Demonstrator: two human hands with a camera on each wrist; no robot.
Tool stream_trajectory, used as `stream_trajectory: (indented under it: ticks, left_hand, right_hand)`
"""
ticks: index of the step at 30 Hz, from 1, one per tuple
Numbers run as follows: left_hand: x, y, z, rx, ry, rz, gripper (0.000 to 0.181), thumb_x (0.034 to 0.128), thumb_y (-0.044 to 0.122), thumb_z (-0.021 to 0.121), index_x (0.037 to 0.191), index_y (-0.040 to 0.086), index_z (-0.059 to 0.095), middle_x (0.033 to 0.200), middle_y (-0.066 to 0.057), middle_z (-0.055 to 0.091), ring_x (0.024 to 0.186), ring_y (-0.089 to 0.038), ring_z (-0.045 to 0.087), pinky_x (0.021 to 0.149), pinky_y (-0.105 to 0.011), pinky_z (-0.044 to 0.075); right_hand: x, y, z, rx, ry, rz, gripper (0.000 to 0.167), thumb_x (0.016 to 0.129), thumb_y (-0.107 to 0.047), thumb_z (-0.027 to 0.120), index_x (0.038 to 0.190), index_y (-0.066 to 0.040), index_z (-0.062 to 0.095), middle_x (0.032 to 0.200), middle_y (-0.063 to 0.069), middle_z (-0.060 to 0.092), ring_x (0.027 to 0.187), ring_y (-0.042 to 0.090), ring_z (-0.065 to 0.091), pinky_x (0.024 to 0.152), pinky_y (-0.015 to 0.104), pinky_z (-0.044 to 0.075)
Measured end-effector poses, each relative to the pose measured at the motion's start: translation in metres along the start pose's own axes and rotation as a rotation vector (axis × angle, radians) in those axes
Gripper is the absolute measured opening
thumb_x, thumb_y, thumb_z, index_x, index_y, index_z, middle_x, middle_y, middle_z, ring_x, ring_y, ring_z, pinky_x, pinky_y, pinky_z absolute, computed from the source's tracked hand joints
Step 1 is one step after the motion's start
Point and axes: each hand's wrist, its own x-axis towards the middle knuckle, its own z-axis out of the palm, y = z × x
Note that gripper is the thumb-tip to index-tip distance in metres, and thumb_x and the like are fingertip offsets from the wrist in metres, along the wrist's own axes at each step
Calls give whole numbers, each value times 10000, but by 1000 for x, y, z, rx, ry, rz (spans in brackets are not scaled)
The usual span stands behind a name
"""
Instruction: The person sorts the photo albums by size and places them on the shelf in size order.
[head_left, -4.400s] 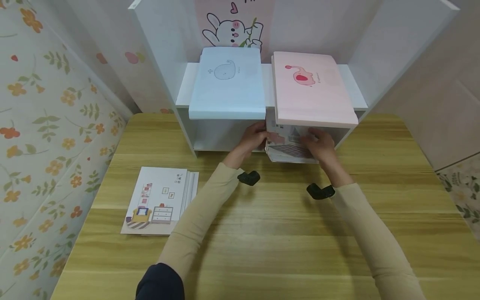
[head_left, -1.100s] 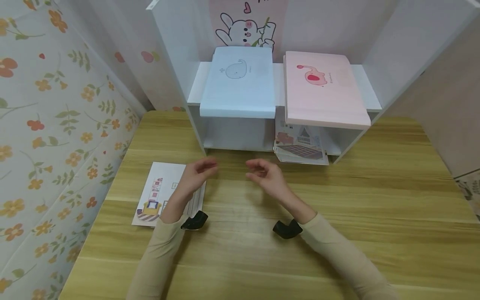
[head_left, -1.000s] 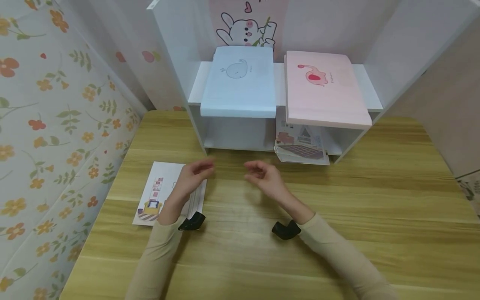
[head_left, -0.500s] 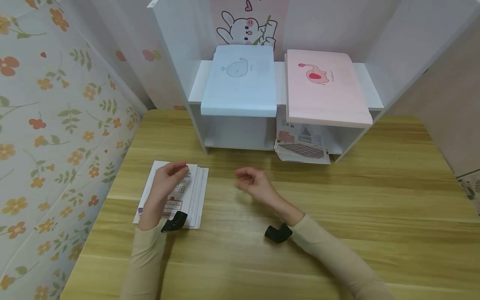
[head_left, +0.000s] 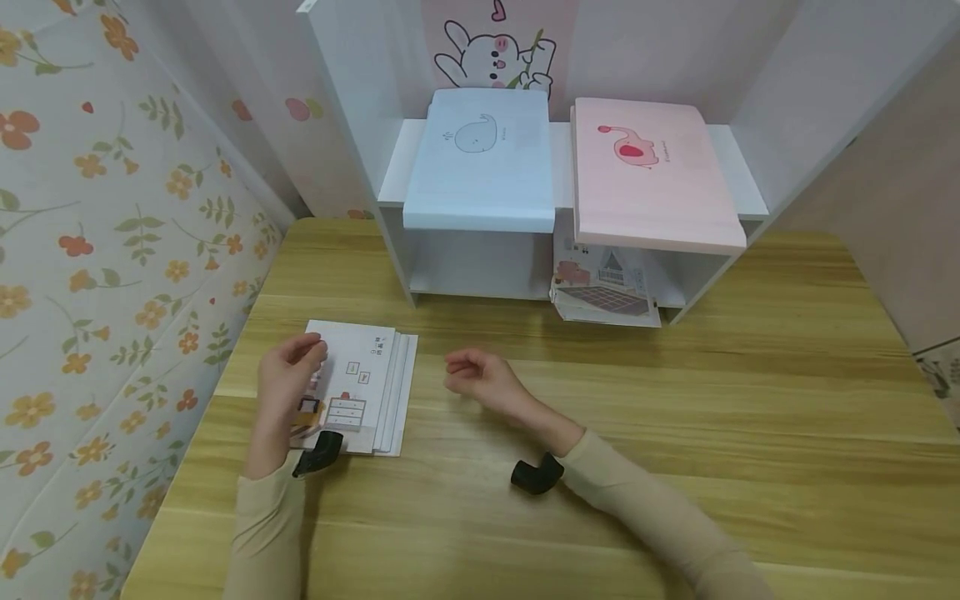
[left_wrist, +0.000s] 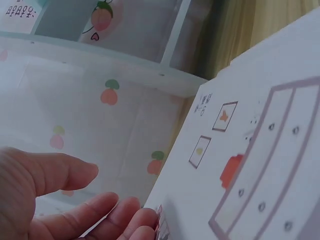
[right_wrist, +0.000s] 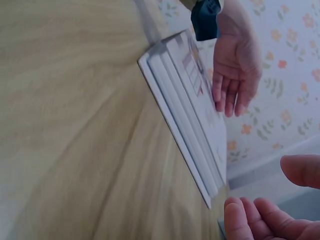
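Observation:
A stack of thin white notebooks [head_left: 352, 342] lies on the left of the table; its top cover shows a small drawn room with a dresser. My left hand [head_left: 281, 379] is over the stack's left edge, fingers loosely bent and holding nothing. In the left wrist view the fingertips [left_wrist: 135, 212] are close beside the cover; I cannot tell whether they touch. My right hand [head_left: 487, 383] is to the right of the stack, apart from it, loosely curved with nothing in it. The right wrist view shows the stacked notebooks' edges [right_wrist: 175, 107] and the right fingers [right_wrist: 237, 217].
A white shelf unit [head_left: 337, 108] stands at the back. On its middle board lie a blue whale-print book [head_left: 480, 179] and a pink elephant-print book [head_left: 652, 196]. Below the pink one, more notebooks [head_left: 603, 292] jut from the lower compartment. A floral curtain [head_left: 112, 317] hangs left.
Both hands have let go of the notebooks in the lower right compartment and drawn back. They have since moved left, the left hand across the stack to its far side, the right hand toward it.

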Motion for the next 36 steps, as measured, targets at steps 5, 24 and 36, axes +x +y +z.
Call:
stream_trajectory:
  ticks: [5, 24, 36]
  left_hand:
    - [-2, -1, -4, 31, 72, -9, 330, 933, 142, 551, 1198, -52, 586, 1155, -173, 589, 902, -92, 525, 714, -102, 415]
    - [-8, -11, -20, 279, 106, 43, 351, 902, 116, 561, 1180, -100, 562, 1157, -268, 580, 979, -361, 574, 713, -252, 429]
    - [-6, -19, -21, 344, -63, -28, 460, 921, 164, 536, 1269, -131, 483, 1190, -306, 538, 966, -335, 535, 536, -140, 399]
  right_hand:
    - [3, 1, 12, 26, -34, 45, 404, 882, -37, 601, 1234, 135, 503, 1144, 275, 571, 1006, 275, 585, 806, 259, 495]
    - [16, 6, 48, 139, -51, 183, 457, 918, -97, 562, 1299, 131, 450, 1260, 247, 532, 1092, 277, 561, 883, 317, 483]
    - [19, 4, 58, 313, 13, 275, 520, 896, -42, 551, 1344, 150, 368, 1298, 267, 491, 1155, 288, 528, 921, 355, 465]
